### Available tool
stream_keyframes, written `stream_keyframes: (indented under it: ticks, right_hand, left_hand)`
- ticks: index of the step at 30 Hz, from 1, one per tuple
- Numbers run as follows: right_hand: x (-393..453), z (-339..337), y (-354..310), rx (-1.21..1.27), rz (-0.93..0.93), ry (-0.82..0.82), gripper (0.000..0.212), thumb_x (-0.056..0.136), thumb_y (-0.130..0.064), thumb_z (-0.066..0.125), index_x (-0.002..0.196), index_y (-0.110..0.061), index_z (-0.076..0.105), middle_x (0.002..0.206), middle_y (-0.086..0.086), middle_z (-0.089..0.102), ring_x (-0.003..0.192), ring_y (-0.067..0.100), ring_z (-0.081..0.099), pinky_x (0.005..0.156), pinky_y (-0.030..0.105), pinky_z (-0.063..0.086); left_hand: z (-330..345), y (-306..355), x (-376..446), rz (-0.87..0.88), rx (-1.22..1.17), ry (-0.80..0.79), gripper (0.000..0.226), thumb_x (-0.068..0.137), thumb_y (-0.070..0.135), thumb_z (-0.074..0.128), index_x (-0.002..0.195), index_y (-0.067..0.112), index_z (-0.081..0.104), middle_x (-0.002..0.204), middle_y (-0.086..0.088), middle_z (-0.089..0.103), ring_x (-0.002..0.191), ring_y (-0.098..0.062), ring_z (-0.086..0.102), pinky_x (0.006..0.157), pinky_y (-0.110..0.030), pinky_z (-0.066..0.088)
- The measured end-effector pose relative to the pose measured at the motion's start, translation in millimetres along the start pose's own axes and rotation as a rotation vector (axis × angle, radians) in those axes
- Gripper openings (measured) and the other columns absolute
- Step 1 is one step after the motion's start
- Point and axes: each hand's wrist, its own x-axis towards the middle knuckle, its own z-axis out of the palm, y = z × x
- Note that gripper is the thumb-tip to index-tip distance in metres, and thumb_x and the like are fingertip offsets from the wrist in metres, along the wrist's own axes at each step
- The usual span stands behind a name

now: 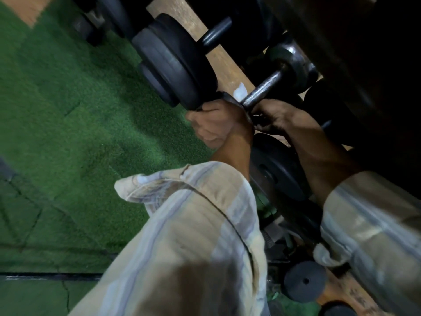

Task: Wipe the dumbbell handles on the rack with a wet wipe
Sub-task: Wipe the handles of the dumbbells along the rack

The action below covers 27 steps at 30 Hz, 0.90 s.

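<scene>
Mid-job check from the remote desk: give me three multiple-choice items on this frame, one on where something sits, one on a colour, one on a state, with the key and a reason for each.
1. Where is the white wipe?
A. on the green floor
B. against the near end of the metal dumbbell handle, just above the left hand
C. draped over the right sleeve

2. What colour is the floor covering?
A. green
B. red
C. grey

3. What is the right hand doing?
A. hanging loose by the leg
B. lying flat on the floor
C. curled at the lower end of the handle

Key:
1 B, the white scrap shows beside the knurled bar, over the left hand's knuckles.
2 A, the turf-like surface left of the rack is plainly green.
3 C, its fingers bend around the dark end piece under the bar.
</scene>
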Motion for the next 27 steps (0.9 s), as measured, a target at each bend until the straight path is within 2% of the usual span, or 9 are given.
stream_keyframes:
  ticks: [3,4,6,8,14,17,19,22,27]
  right_hand:
    - [-7,-9,3,0.176,-0.013,-0.103,0.024,0.089,0.011,0.044,0.08,-0.004,0.059,0.06,0.007,0.064,0.054,0.015,0.066,0.05,0.019,0.055]
    - [-9,-12,5,0.257,-0.014,-0.165,0.015,0.08,0.008,0.051,0.084,-0.003,0.061,0.07,0.01,0.066,0.065,0.019,0.067,0.064,0.023,0.058]
    - [-9,-15,7,0.376,-0.011,-0.258,0.039,0.06,-0.005,0.062,0.099,-0.005,0.064,0.097,0.011,0.066,0.084,0.024,0.066,0.092,0.034,0.052]
    - [-10,-14,4,0.46,-0.028,-0.287,0.043,0.064,-0.013,0.061,0.106,-0.007,0.067,0.11,0.012,0.068,0.094,0.026,0.066,0.099,0.04,0.048]
    - [-6,5,-12,0.678,-0.08,-0.295,0.025,0.084,-0.024,0.078,0.09,-0.009,0.059,0.083,0.005,0.057,0.077,0.018,0.059,0.085,0.03,0.05]
    - [-5,8,-11,0.391,-0.111,-0.26,0.02,0.082,-0.021,0.082,0.079,-0.016,0.063,0.076,0.001,0.063,0.073,0.015,0.062,0.075,0.028,0.049]
    - [-8,8,-10,0.189,-0.122,-0.15,0.01,0.085,-0.019,0.078,0.089,-0.013,0.071,0.08,0.002,0.072,0.073,0.015,0.069,0.067,0.027,0.055]
    - [-12,6,-4,0.064,-0.148,0.041,0.036,0.074,-0.029,0.088,0.104,-0.012,0.075,0.088,0.002,0.078,0.069,0.012,0.073,0.063,0.027,0.058]
    - [-19,-1,9,-0.016,-0.258,0.218,0.041,0.061,-0.044,0.094,0.083,-0.013,0.079,0.069,0.002,0.07,0.051,0.012,0.057,0.047,0.023,0.038]
  left_hand:
    - [1,0,1,0.01,0.006,0.015,0.026,0.096,0.024,0.048,0.114,0.006,0.056,0.108,-0.018,0.069,0.106,-0.038,0.062,0.083,-0.044,0.033]
    - [1,0,0,0.008,0.004,0.016,0.026,0.096,0.024,0.048,0.114,0.006,0.056,0.108,-0.019,0.069,0.107,-0.038,0.062,0.084,-0.044,0.034]
    - [0,0,0,0.005,-0.003,0.017,0.027,0.096,0.023,0.049,0.115,0.006,0.056,0.108,-0.019,0.069,0.107,-0.038,0.062,0.084,-0.044,0.035]
    - [1,1,-1,0.006,-0.012,0.028,0.028,0.096,0.023,0.049,0.115,0.005,0.057,0.108,-0.02,0.069,0.107,-0.038,0.062,0.085,-0.044,0.034]
    - [4,1,0,0.016,-0.005,0.062,0.029,0.095,0.024,0.048,0.114,0.006,0.058,0.106,-0.018,0.069,0.106,-0.038,0.062,0.086,-0.044,0.033]
    - [4,0,0,0.011,-0.005,0.049,0.028,0.095,0.025,0.049,0.114,0.006,0.058,0.107,-0.019,0.069,0.106,-0.037,0.062,0.086,-0.044,0.033]
    - [4,0,0,0.008,-0.01,0.033,0.028,0.096,0.025,0.048,0.114,0.007,0.057,0.107,-0.018,0.068,0.106,-0.038,0.061,0.085,-0.043,0.035]
    - [3,0,0,0.013,-0.005,0.039,0.029,0.095,0.025,0.047,0.115,0.007,0.057,0.108,-0.018,0.068,0.107,-0.037,0.061,0.086,-0.043,0.035]
    - [2,0,-1,0.022,-0.007,0.032,0.03,0.094,0.027,0.045,0.113,0.007,0.056,0.107,-0.019,0.068,0.105,-0.039,0.061,0.086,-0.043,0.039]
